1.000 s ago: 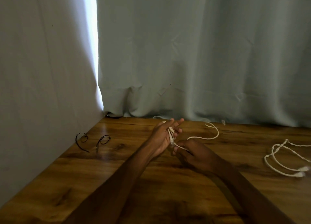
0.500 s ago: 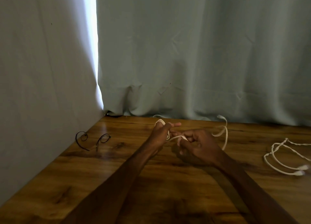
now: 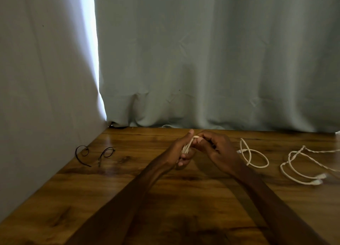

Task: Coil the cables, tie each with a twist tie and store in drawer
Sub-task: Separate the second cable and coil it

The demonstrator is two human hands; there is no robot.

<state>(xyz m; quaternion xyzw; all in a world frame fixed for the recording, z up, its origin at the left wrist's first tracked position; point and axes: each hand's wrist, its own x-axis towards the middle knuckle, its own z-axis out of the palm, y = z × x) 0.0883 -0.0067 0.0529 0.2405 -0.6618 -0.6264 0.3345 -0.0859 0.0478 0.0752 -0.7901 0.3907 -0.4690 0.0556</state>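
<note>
My left hand [image 3: 179, 150] holds several turns of a white cable [image 3: 187, 146] wound around its fingers, above the middle of the wooden table [image 3: 128, 198]. My right hand [image 3: 217, 148] pinches the same cable at my left fingertips. The cable's loose end [image 3: 254, 157] trails to the right and lies in a loop on the table. A second white cable [image 3: 301, 169] lies loosely tangled at the right edge. Two black twist ties [image 3: 82, 153] [image 3: 106, 152] lie curled at the left, near the wall.
A grey-green curtain [image 3: 202, 60] hangs along the table's far edge. A pale wall [image 3: 36, 97] bounds the left side. No drawer is in view.
My right hand has carried the cable up and over my left fingers, adding a turn. The loose end has shortened and its loop now lies to the right of my right hand.
</note>
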